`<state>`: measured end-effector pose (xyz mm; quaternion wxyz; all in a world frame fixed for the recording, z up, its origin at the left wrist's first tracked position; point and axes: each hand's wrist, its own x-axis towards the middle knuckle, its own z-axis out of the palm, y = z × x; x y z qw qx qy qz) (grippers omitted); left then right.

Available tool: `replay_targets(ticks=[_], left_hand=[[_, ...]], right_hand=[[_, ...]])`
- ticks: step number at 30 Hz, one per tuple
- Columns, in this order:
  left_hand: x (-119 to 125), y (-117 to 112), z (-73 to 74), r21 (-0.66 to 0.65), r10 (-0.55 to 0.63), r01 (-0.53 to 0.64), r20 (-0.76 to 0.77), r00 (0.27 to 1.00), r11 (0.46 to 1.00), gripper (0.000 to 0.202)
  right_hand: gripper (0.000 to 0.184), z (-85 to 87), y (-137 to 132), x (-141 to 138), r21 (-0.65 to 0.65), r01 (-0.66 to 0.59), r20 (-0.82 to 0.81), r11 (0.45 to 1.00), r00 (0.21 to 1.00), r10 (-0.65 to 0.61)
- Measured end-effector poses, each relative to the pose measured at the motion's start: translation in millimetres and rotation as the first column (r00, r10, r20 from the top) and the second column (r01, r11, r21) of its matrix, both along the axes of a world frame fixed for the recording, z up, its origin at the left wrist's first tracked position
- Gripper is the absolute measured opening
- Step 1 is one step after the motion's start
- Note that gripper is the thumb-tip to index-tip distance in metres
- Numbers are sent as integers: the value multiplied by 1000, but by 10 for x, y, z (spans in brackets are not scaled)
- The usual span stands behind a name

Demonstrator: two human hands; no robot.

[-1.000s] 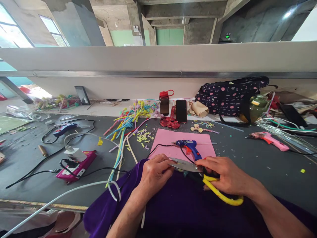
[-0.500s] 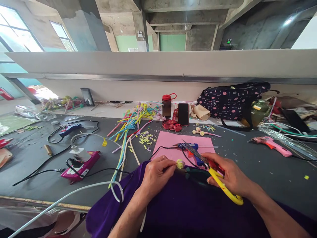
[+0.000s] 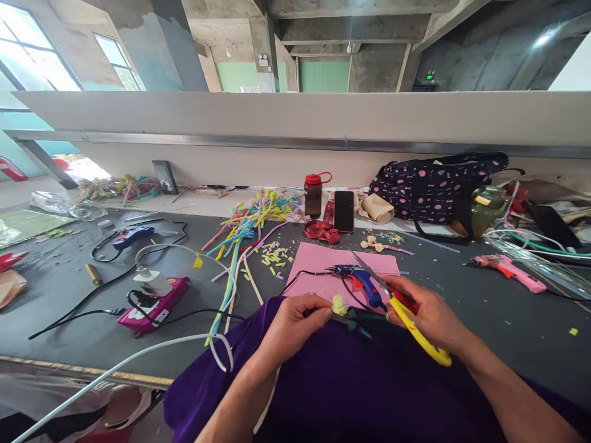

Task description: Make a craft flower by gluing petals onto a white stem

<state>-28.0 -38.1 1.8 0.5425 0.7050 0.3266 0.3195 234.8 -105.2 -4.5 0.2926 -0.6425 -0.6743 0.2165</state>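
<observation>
My left hand pinches a small fluffy yellow flower between thumb and fingertips, just above the purple cloth over my lap. My right hand is closed around scissors with yellow and red handles. Their blades point up and to the left, away from the flower. Between my hands, dark green-handled pliers lie on the purple cloth, partly hidden against the dark fabric. Behind them, a blue glue gun rests on a pink sheet.
Colourful fuzzy stems and cut yellow bits lie left of the sheet. A magenta power strip with cables is at left. A red-capped bottle and phone stand behind. A pink glue gun lies right.
The scissors have shifted slightly right, their yellow handle a little higher. The flower has turned slightly in my left fingers, which still pinch it.
</observation>
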Motion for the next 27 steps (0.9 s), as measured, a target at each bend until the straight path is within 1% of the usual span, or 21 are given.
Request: replay_targets(ticks=[2, 3, 5, 7, 10, 13, 19, 23, 27], left_hand=[[-9, 3, -13, -149, 16, -5, 72, 997, 989, 17], [-13, 6, -20, -221, 35, -13, 98, 995, 975, 18], [-20, 17, -34, -337, 62, -14, 131, 989, 942, 20], [-26, 32, -46, -398, 59, 10, 162, 985, 917, 21], [-33, 52, -57, -442, 53, 37, 188, 981, 896, 22], [-32, 57, -56, -465, 58, 33, 181, 982, 885, 22], [-34, 63, -72, -499, 65, 54, 217, 974, 865, 23], [-38, 88, -96, -551, 68, 92, 262, 963, 829, 24], [-25, 102, -97, -606, 80, 121, 295, 952, 786, 24]], right_hand=[[54, 7, 23, 33, 13, 28, 43, 1000, 999, -29], [53, 17, 30, 36, 9, 15, 42, 1000, 999, -15], [52, 45, 31, 8, -19, -44, 11, 999, 999, 44], [51, 71, 16, -48, -54, -107, -11, 993, 994, 106], [50, 81, -17, -126, -77, -181, -14, 981, 984, 180], [51, 65, -38, -152, -80, -218, -24, 973, 976, 217], [51, 98, -47, -134, -57, -197, 6, 979, 980, 198], [50, 107, -47, -148, -18, -168, 6, 986, 986, 168], [52, 64, -50, -155, 13, -133, -13, 991, 991, 134]])
